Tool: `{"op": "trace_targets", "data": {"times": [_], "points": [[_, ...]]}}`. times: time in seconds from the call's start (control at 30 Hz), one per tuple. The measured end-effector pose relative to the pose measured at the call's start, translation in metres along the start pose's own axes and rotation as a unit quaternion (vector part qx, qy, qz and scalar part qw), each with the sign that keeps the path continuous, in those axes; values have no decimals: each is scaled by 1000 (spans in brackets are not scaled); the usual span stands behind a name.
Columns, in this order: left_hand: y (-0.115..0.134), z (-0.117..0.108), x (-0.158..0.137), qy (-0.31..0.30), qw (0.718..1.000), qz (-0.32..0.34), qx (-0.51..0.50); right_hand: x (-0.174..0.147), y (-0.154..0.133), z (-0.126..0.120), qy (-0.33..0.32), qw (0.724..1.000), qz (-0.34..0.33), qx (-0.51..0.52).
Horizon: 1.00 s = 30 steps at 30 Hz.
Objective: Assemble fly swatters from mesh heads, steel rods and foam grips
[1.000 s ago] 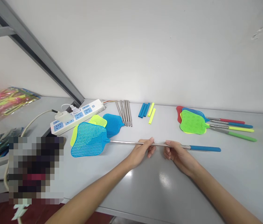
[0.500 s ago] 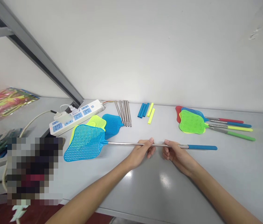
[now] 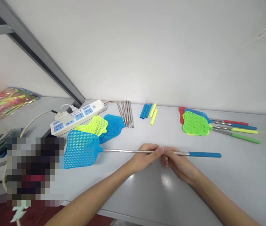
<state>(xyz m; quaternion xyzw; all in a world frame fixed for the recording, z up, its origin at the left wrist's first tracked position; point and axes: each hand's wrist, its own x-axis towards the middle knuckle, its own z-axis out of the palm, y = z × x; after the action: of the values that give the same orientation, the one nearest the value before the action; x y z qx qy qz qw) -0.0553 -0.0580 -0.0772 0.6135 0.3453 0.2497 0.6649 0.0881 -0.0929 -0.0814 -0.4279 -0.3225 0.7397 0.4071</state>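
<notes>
Since the earlier frame my hands have slid together along the rod and the swatter has dropped nearer me. Left to right: the blue mesh-headed fly swatter with a telescopic steel rod (image 3: 114, 151) lies level just above the grey table (image 3: 218, 182); my left hand (image 3: 144, 155) and right hand (image 3: 174, 158) both pinch its shaft mid-length, fingertips nearly touching, a grip that suits working the sections. Finished swatters (image 3: 208, 125) lie well apart, far right

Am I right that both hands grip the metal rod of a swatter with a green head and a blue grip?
Not quite: the head view shows the swatter head is blue, not green. Left hand and right hand do hold its metal rod, and the grip is blue.
</notes>
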Motion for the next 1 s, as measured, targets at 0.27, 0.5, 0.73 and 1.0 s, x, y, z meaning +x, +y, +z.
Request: {"op": "trace_targets", "data": {"times": [0.27,0.5,0.73,1.0], "points": [[-4,1,0,-28,999,-31,-23,-3,6,3,-16,999,16,23],[-8,5,2,14,996,-58,-67,-1,11,5,49,997,16,64],[-4,7,3,37,990,-66,-116,-3,8,5,94,992,21,77],[-7,4,7,40,986,-58,-149,-3,0,-1,119,990,25,70]]}}
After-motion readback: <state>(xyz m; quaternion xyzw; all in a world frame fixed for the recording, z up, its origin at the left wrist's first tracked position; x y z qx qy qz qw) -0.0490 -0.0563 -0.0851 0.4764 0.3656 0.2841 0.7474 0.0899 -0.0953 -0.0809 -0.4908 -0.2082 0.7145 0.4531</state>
